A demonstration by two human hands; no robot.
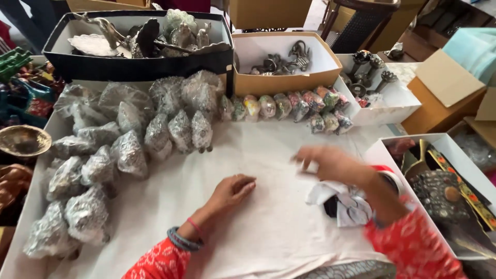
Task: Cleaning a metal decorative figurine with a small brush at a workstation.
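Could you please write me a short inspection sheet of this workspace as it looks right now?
Surface: white cloth-covered table, creased.
Job's things: crumpled white wrapping by the right hand.
Clutter: bubble-wrapped bundles at left; row of colourful wrapped pieces; dark box of metal figures; tan box of metal pieces.
Hands: left hand rests on the cloth, fingers curled; right hand blurred, over the wrapping; hold unclear.
Cables: nothing seen.
Surroundings: white box of ornaments at right; cardboard cartons.
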